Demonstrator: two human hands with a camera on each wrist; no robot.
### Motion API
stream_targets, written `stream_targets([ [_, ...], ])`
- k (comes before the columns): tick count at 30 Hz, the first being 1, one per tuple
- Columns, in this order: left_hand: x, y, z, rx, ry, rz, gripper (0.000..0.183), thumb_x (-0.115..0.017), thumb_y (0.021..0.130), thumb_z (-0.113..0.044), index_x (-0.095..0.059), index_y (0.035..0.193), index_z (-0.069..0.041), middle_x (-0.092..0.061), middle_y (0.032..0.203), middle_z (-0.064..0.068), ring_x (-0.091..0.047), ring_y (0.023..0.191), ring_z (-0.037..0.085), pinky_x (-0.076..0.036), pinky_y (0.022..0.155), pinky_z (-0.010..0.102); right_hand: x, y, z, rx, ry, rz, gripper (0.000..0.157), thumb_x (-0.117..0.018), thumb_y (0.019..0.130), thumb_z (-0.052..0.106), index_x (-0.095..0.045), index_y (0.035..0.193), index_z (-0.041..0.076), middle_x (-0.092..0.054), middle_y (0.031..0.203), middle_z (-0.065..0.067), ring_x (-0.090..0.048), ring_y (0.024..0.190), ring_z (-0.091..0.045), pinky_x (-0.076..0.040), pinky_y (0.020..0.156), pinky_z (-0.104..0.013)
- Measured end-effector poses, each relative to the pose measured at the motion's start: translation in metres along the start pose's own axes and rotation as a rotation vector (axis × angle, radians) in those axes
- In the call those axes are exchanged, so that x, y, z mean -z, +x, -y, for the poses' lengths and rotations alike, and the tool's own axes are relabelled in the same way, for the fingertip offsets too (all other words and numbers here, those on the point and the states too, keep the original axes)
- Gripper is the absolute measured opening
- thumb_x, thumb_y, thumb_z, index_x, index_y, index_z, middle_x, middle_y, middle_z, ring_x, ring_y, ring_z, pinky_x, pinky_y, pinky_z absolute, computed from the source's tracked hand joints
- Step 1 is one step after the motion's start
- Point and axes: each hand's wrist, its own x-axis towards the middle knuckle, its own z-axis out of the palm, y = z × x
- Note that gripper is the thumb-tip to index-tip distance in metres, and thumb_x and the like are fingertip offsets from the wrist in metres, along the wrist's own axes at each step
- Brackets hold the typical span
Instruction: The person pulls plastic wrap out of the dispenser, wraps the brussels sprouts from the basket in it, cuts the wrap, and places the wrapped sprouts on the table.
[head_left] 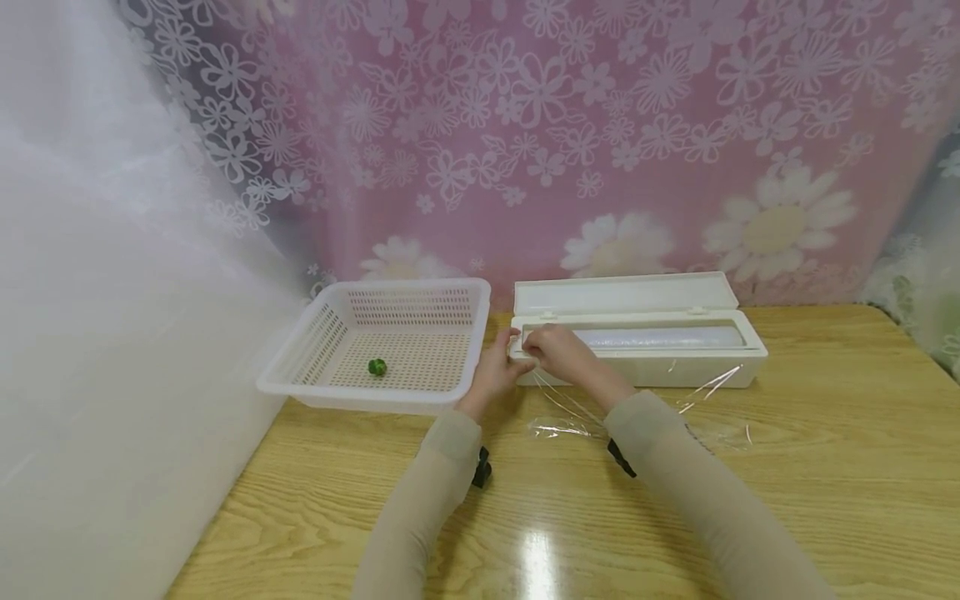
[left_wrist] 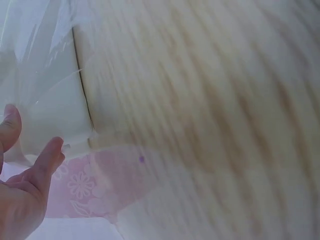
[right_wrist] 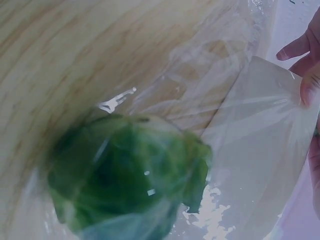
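A white cling film box (head_left: 637, 371) stands on the table with its lid raised and a film roll (head_left: 660, 337) inside. My left hand (head_left: 495, 375) holds its left end, thumb on the front, fingers at the side. My right hand (head_left: 555, 352) has curled fingers at the left end of the top rail, pinching what seems to be the cutter slider, mostly hidden. Clear cling film (head_left: 562, 427) runs down the front onto the table. Under it, a round leafy green vegetable (right_wrist: 125, 175) shows in the right wrist view; my right forearm hides it in the head view.
Left of the box, a white plastic basket (head_left: 483, 325) stands close to my left hand, with a small green vegetable (head_left: 377, 367) in it. A wood-grain table (head_left: 847, 467) bears everything. Behind hangs a pink flowered curtain (head_left: 480, 150), with whitish sheeting (head_left: 112, 292) at the left.
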Motion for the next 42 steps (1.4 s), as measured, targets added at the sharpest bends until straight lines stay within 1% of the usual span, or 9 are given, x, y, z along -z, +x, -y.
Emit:
stream_targets([
  [2, 0.001, 0.000, -0.001, -0.021, 0.030, 0.006, 0.060, -0.064, 0.081, -0.024, -0.037, 0.134, -0.014, -0.060, 0.099, 0.013, -0.057, 0.068, 0.016, -0.048, 0.060, 0.026, 0.000, 0.000, 0.000, 0.005, -0.017, 0.000, 0.008, -0.062, 0.078, -0.003, -0.067, 0.084, -0.002, -0.065, 0.082, -0.011, -0.061, 0.079, -0.025, -0.048, 0.075, -0.033],
  [6, 0.002, 0.000, -0.003, -0.045, 0.055, 0.015, 0.056, -0.064, 0.081, -0.025, -0.042, 0.132, -0.014, -0.048, 0.126, 0.008, -0.057, 0.087, 0.018, -0.047, 0.076, 0.029, 0.002, 0.001, 0.001, -0.009, -0.031, 0.017, 0.010, -0.062, 0.079, -0.001, -0.068, 0.087, -0.002, -0.065, 0.085, -0.011, -0.061, 0.083, -0.026, -0.047, 0.078, -0.034],
  [7, 0.002, 0.001, -0.003, -0.045, 0.053, 0.017, 0.055, -0.064, 0.081, -0.025, -0.043, 0.131, -0.014, -0.047, 0.128, 0.008, -0.057, 0.089, 0.018, -0.046, 0.077, 0.029, 0.003, 0.000, 0.001, -0.012, -0.033, 0.021, 0.010, -0.062, 0.079, -0.001, -0.068, 0.087, -0.002, -0.065, 0.086, -0.011, -0.061, 0.084, -0.026, -0.047, 0.079, -0.035],
  [13, 0.001, 0.002, -0.004, -0.028, 0.013, 0.011, 0.055, -0.065, 0.080, -0.023, -0.045, 0.130, -0.012, -0.048, 0.127, 0.008, -0.056, 0.076, 0.013, -0.046, 0.068, 0.024, 0.005, 0.000, 0.001, -0.023, -0.028, 0.043, 0.010, -0.061, 0.080, -0.001, -0.068, 0.088, -0.002, -0.066, 0.086, -0.011, -0.061, 0.083, -0.026, -0.047, 0.078, -0.034],
  [17, 0.000, 0.003, -0.003, -0.034, -0.016, 0.009, 0.055, -0.066, 0.079, -0.019, -0.046, 0.130, -0.011, -0.045, 0.129, 0.011, -0.055, 0.067, 0.010, -0.045, 0.063, 0.021, 0.005, -0.002, 0.000, -0.005, -0.028, 0.025, 0.009, -0.062, 0.078, -0.003, -0.068, 0.085, -0.002, -0.066, 0.082, -0.011, -0.061, 0.078, -0.025, -0.048, 0.075, -0.034],
  [24, -0.003, 0.004, -0.003, -0.057, -0.026, 0.004, 0.055, -0.067, 0.079, -0.016, -0.045, 0.130, -0.009, -0.047, 0.127, 0.012, -0.042, 0.050, 0.005, -0.038, 0.049, 0.017, 0.005, -0.003, -0.002, 0.036, -0.049, -0.001, 0.007, -0.063, 0.077, -0.004, -0.068, 0.081, -0.001, -0.065, 0.077, -0.009, -0.060, 0.071, -0.023, -0.049, 0.070, -0.032],
  [34, -0.004, 0.004, -0.001, -0.046, -0.048, 0.006, 0.057, -0.067, 0.078, -0.015, -0.044, 0.130, -0.009, -0.046, 0.127, 0.015, -0.043, 0.049, 0.005, -0.038, 0.045, 0.017, 0.007, -0.002, 0.000, 0.012, -0.068, 0.052, 0.008, -0.063, 0.077, -0.004, -0.068, 0.080, 0.000, -0.065, 0.077, -0.008, -0.058, 0.070, -0.022, -0.048, 0.070, -0.032],
  [38, -0.004, 0.004, -0.001, -0.023, -0.068, 0.018, 0.058, -0.066, 0.079, -0.015, -0.043, 0.131, -0.011, -0.045, 0.129, 0.013, -0.041, 0.045, 0.005, -0.037, 0.043, 0.017, 0.009, -0.003, -0.001, 0.004, -0.074, 0.068, 0.009, -0.062, 0.076, -0.006, -0.068, 0.080, 0.000, -0.065, 0.077, -0.008, -0.059, 0.071, -0.023, -0.049, 0.069, -0.031],
  [42, 0.004, 0.003, 0.001, -0.001, -0.081, 0.028, 0.059, -0.066, 0.079, -0.016, -0.041, 0.133, -0.013, -0.040, 0.133, 0.012, -0.038, 0.043, 0.005, -0.035, 0.041, 0.016, 0.018, -0.009, -0.011, -0.008, -0.061, 0.090, 0.012, -0.061, 0.075, -0.010, -0.067, 0.080, -0.001, -0.065, 0.078, -0.009, -0.060, 0.073, -0.024, -0.049, 0.069, -0.033],
])
